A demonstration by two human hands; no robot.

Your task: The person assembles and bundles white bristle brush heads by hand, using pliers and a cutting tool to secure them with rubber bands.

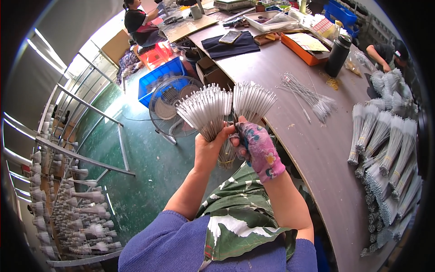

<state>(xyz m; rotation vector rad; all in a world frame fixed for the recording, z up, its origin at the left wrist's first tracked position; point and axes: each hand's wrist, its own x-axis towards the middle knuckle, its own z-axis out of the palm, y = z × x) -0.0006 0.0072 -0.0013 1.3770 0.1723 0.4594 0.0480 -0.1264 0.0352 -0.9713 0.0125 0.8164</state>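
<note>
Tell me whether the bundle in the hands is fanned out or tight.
Fanned out. The bundle of thin brushes spreads wide at its tips above the left hand and gloved right hand.

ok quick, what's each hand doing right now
Left hand: closed around a fanned bundle of thin wire brushes.
Right hand, in a floral glove: closed on a second brush bundle.

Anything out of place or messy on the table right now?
One thing: a loose heap of thin white-tipped wire sticks lies splayed across the brown table, unlike the tied bundles stacked to the right. Nothing looks spilled or broken.
</note>
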